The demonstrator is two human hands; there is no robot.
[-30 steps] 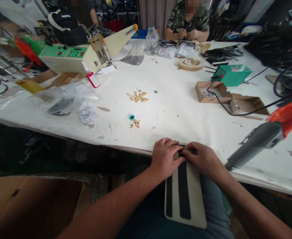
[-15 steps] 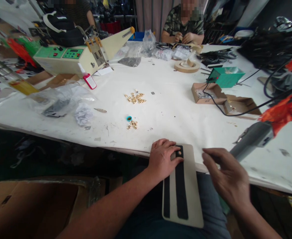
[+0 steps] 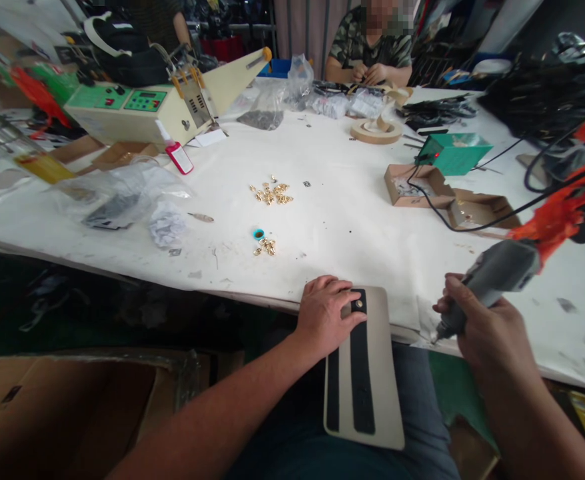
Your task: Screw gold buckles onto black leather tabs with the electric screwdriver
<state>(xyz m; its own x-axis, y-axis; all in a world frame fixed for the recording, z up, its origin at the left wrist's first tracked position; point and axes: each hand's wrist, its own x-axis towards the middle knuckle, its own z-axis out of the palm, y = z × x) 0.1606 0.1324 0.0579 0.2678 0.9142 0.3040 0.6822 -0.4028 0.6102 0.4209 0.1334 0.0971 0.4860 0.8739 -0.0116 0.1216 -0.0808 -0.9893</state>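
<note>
A beige board (image 3: 385, 373) with two black straps lies on my lap, its far end at the table edge. My left hand (image 3: 325, 310) rests over its far left side, thumb and index finger holding a black strap (image 3: 361, 380) on either side of a small gold fitting (image 3: 359, 304). To the right, my right hand (image 3: 492, 333) is wrapped round a grey electric screwdriver (image 3: 502, 270). The tool hangs from orange wrapping and tilts with its tip down to the left, apart from the board. Several gold metal pieces (image 3: 271, 194) lie on the table beyond.
A smaller gold pile (image 3: 267, 248) lies beside a blue cap (image 3: 258, 234). Cardboard boxes (image 3: 415, 187) and a green power unit (image 3: 455, 153) stand at right, with a black cable crossing them. At left are a red bottle (image 3: 178, 157), plastic bags and a machine (image 3: 122, 113). Another person (image 3: 370, 53) sits opposite.
My right hand has closed round the electric screwdriver, which has swung left and more over the table edge. My left hand stays on the strap and board.
</note>
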